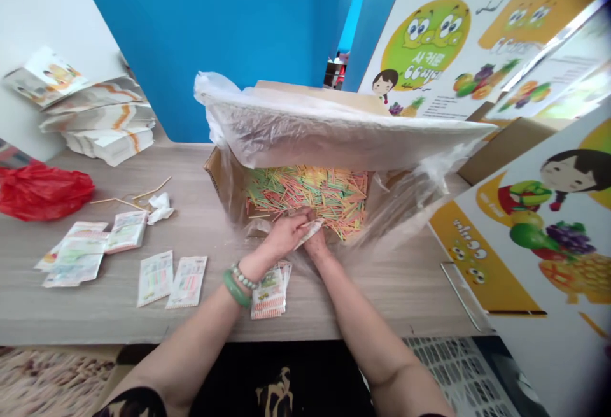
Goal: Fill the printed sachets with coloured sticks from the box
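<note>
A plastic-lined cardboard box stands open on the table, holding a heap of thin pink, yellow and green sticks. At its near edge my left hand, with a green bangle and beads at the wrist, is closed on a small printed packet. My right hand reaches in behind that packet, at the near side of the sticks. Its fingers are mostly hidden, so what they hold does not show. Below my left hand lies a small stack of printed packets.
Filled packets and more packets lie to the left, near a crumpled tissue and a red plastic bag. Stacked flat cartons stand at back left. A blue panel rises behind; printed cartons flank the right.
</note>
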`<state>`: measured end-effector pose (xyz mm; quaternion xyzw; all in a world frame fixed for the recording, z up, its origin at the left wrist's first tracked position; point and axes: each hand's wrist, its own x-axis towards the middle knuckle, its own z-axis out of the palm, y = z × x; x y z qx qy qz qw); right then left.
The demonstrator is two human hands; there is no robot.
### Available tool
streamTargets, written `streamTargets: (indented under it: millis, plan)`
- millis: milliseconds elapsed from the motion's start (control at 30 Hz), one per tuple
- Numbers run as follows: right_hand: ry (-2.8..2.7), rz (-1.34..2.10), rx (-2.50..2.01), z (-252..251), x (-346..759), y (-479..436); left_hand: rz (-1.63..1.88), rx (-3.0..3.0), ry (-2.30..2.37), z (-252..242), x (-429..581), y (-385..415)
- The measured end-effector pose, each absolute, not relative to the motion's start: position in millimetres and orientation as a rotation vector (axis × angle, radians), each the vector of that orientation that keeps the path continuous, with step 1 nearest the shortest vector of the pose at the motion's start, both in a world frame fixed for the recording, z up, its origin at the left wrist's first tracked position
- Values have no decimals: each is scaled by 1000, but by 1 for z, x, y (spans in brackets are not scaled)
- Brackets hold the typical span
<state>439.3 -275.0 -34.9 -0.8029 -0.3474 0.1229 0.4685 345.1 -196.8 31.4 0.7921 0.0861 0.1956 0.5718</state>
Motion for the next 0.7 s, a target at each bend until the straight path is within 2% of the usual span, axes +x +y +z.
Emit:
streamTargets:
  millis: [200,367,700]
  plan:
    - [-748,430,-1721,-29,449,-283,539,1361,517,25,324,-184]
    - [-775,375,-1705,-22,445,-286,378,991,588,28,290,-195]
    - [-872,385,-1744,-25,438,-282,389,1096,620,24,272,-201]
